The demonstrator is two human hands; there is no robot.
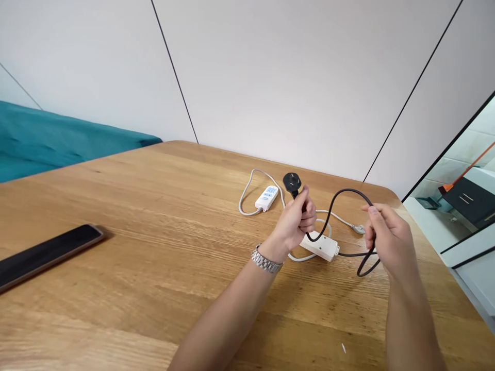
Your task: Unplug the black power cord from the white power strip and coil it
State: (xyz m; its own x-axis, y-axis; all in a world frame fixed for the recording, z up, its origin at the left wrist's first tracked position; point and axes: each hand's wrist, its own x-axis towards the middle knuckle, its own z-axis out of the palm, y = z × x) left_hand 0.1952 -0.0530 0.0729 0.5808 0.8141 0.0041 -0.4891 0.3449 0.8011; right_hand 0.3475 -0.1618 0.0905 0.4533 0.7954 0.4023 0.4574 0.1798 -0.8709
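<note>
Hands: left (pixel 296 219) grips plug (pixel 291 182), right (pixel 386 234) cable (pixel 344 206).

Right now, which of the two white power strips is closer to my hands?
The plain white power strip lying just under the left hand. The other strip, with blue sockets, sits farther back toward the wall.

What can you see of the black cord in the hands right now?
The black cord is thin, round and rubbery-looking, and ends in a black plug with a round face. The left hand grips it just below the plug, which points up and away. From there the cord arcs up and over to the right hand, which pinches it; a loop hangs below that hand, near the wooden table. One run passes by a white power strip. Its far end is hidden.
</note>
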